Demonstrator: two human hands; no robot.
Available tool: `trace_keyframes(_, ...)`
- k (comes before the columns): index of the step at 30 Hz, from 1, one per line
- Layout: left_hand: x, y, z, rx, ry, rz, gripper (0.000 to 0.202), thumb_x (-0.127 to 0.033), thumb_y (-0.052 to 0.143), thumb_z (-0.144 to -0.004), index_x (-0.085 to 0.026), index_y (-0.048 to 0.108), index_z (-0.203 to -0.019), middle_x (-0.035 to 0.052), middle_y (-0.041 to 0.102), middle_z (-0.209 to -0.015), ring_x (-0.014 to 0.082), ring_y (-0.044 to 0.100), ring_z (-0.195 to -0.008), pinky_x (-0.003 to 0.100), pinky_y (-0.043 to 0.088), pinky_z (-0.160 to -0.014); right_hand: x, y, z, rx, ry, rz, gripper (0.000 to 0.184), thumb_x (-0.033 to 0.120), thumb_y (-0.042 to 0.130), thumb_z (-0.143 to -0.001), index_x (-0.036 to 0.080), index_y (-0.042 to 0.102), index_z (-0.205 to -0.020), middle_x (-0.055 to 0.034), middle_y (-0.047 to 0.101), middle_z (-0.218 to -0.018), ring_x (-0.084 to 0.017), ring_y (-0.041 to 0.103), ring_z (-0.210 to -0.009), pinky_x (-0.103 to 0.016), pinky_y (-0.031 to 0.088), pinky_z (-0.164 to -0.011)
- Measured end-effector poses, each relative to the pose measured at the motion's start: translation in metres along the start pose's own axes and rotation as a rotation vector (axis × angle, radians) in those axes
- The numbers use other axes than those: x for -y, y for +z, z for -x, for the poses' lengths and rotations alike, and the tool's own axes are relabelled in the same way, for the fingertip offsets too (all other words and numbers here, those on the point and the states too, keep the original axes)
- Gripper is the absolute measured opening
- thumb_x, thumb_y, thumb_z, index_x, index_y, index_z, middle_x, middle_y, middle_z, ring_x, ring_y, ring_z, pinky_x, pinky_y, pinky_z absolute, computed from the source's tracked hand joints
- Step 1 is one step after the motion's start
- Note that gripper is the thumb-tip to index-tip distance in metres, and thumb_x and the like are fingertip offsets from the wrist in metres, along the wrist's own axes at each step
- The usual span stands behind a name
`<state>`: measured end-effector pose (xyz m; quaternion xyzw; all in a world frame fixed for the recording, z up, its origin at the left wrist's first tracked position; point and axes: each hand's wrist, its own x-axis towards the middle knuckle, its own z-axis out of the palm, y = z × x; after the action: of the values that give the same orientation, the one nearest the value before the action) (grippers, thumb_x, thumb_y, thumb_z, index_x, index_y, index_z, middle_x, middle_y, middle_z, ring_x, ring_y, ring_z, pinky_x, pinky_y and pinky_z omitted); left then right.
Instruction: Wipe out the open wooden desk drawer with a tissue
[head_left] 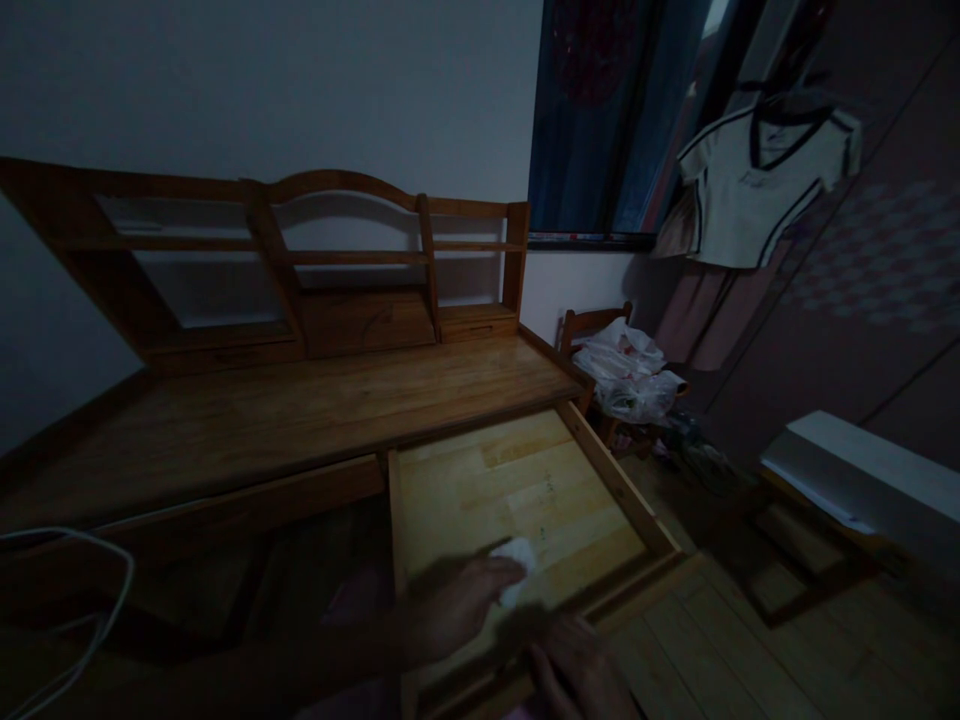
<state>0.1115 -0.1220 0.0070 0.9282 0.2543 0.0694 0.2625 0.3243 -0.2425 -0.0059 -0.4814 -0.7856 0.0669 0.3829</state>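
Observation:
My left hand reaches in from the left over a pulled-out wooden drawer. Its fingers are closed on a crumpled white wipe, either tissue or cloth, which lies against the drawer's pale bottom. Small dark marks show on the bottom beyond the wipe. At the drawer's near edge, my right hand is wrapped over the front board, partly lost in shadow. The drawer belongs to a wooden desk with a shelf unit at its back.
White plastic bags sit on a wooden chair beyond the desk. A stool holding a white boxy object stands at right. Clothes hang by the window. A white cable loops at lower left.

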Motion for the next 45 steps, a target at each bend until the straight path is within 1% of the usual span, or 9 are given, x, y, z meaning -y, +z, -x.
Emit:
trace_keyframes(3, 0.022, -0.009, 0.001, 0.039, 0.064, -0.043, 0.082, 0.001, 0.038, -0.086, -0.035, 0.024, -0.158, 0.0001, 0.026, -0.166, 0.0187, 0.029, -0.150, 0.042, 0.032, -0.122, -0.001, 0.003, 0.002, -0.033, 0.001, 0.034, 0.031, 0.032, 0.040, -0.103, 0.023, 0.067, -0.090, -0.0038, 0.069, -0.077, -0.018, 0.064, -0.072, -0.030, 0.049, -0.071)
trace_keyframes(6, 0.039, -0.003, 0.004, 0.120, -0.003, -0.251, 0.078, 0.000, 0.040, -0.087, -0.035, 0.030, -0.156, 0.0086, 0.026, -0.165, 0.0274, 0.034, -0.148, 0.047, 0.036, -0.118, -0.004, 0.005, 0.003, 0.012, -0.009, 0.036, 0.030, 0.031, 0.041, -0.103, 0.023, 0.066, -0.089, -0.0029, 0.070, -0.079, -0.017, 0.064, -0.072, -0.029, 0.048, -0.071)
trace_keyframes(11, 0.038, 0.008, 0.009, 0.061, 0.101, -0.449, 0.079, -0.013, 0.055, -0.090, -0.046, 0.026, -0.155, 0.0108, 0.020, -0.166, 0.0362, 0.016, -0.152, 0.065, 0.021, -0.119, -0.009, 0.007, 0.006, 0.081, 0.027, 0.040, 0.029, 0.030, 0.042, -0.103, 0.022, 0.065, -0.088, -0.0022, 0.070, -0.081, -0.016, 0.063, -0.074, -0.029, 0.045, -0.072)
trace_keyframes(19, 0.060, 0.005, 0.004, 0.104, 0.113, -0.392, 0.056, -0.043, 0.040, -0.100, -0.025, 0.040, -0.153, 0.0113, 0.027, -0.164, 0.0269, 0.033, -0.149, 0.046, 0.032, -0.120, -0.008, 0.003, 0.006, 0.105, 0.042, 0.001, 0.023, 0.027, 0.045, -0.102, 0.023, 0.066, -0.093, -0.0020, 0.071, -0.086, -0.017, 0.065, -0.080, -0.029, 0.046, -0.078)
trace_keyframes(27, 0.059, 0.024, 0.021, 0.219, 0.397, -0.334, 0.052, -0.033, 0.037, -0.101, -0.023, 0.041, -0.152, 0.0042, 0.033, -0.163, 0.0228, 0.041, -0.145, 0.038, 0.043, -0.113, -0.004, -0.001, 0.001, 0.065, 0.022, -0.050, 0.024, 0.027, 0.043, -0.102, 0.023, 0.067, -0.102, -0.0033, 0.073, -0.095, -0.017, 0.067, -0.086, -0.028, 0.047, -0.080)
trace_keyframes(31, 0.078, 0.010, 0.009, 0.179, 0.269, -0.363, 0.060, -0.047, 0.046, -0.096, -0.022, 0.043, -0.150, 0.0065, 0.033, -0.163, 0.0266, 0.044, -0.142, 0.041, 0.043, -0.112, -0.004, -0.001, 0.001, 0.090, 0.047, -0.034, 0.028, 0.029, 0.042, -0.103, 0.022, 0.066, -0.090, -0.0028, 0.071, -0.084, -0.016, 0.065, -0.077, -0.028, 0.046, -0.073)
trace_keyframes(36, 0.101, -0.028, -0.016, 0.142, 0.052, -0.437, 0.069, -0.041, 0.053, -0.093, -0.021, 0.032, -0.156, 0.0103, 0.026, -0.165, 0.0289, 0.040, -0.145, 0.043, 0.039, -0.114, -0.005, 0.000, 0.002, 0.054, 0.038, -0.020, 0.025, 0.030, 0.044, -0.102, 0.023, 0.066, -0.091, -0.0019, 0.071, -0.083, -0.016, 0.064, -0.076, -0.028, 0.045, -0.073)
trace_keyframes(40, 0.098, -0.036, -0.017, 0.154, 0.078, -0.408, 0.068, -0.043, 0.051, -0.095, -0.021, 0.031, -0.156, 0.0116, 0.024, -0.165, 0.0287, 0.037, -0.147, 0.043, 0.037, -0.115, -0.006, 0.001, 0.002, 0.060, 0.032, -0.015, 0.024, 0.030, 0.044, -0.102, 0.023, 0.066, -0.094, -0.0019, 0.071, -0.084, -0.016, 0.064, -0.076, -0.028, 0.044, -0.072)
trace_keyframes(45, 0.081, -0.020, -0.007, 0.184, 0.213, -0.335, 0.068, -0.049, 0.049, -0.095, -0.021, 0.033, -0.155, 0.0101, 0.024, -0.165, 0.0272, 0.037, -0.147, 0.039, 0.036, -0.117, -0.011, 0.006, 0.005, 0.068, 0.037, 0.011, 0.028, 0.030, 0.044, -0.102, 0.022, 0.063, -0.082, -0.0014, 0.068, -0.076, -0.016, 0.061, -0.070, -0.028, 0.042, -0.068)
